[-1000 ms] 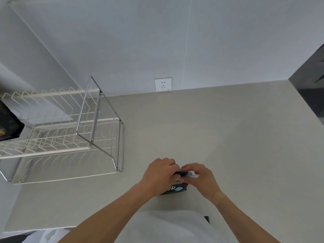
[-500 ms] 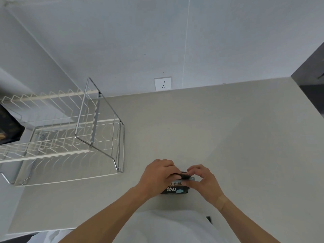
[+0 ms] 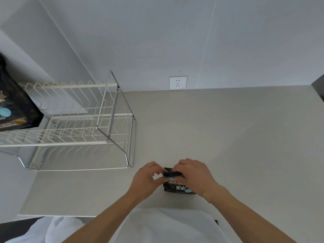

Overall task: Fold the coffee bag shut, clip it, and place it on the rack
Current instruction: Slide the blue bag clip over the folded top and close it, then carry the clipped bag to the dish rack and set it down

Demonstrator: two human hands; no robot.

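I see both hands working on the bag point(image 3: 175, 187), a small black pouch with white lettering and a pale blue spot, standing on the counter point(image 3: 228, 137) close to its near edge and in front of my white shirt point(image 3: 168, 225). My left hand point(image 3: 147, 179) is curled at the bag's top left corner, fingertips pinching the folded top. My right hand point(image 3: 194, 176) lies over the top right of the bag, fingers bent down onto the fold, covering much of that side. Between the two hands a dark strip runs along the folded edge; I cannot tell whether that is a clip or just the rolled top of the bag. The rack point(image 3: 78, 130), white wire with a chrome frame, sits to the left on the counter, well apart from the bag. A second, larger black bag point(image 3: 14, 102) shows at the far left edge, beside the rack's upper tier. A white socket point(image 3: 178, 82) is set in the wall point(image 3: 157, 32) just above the counter's back edge.
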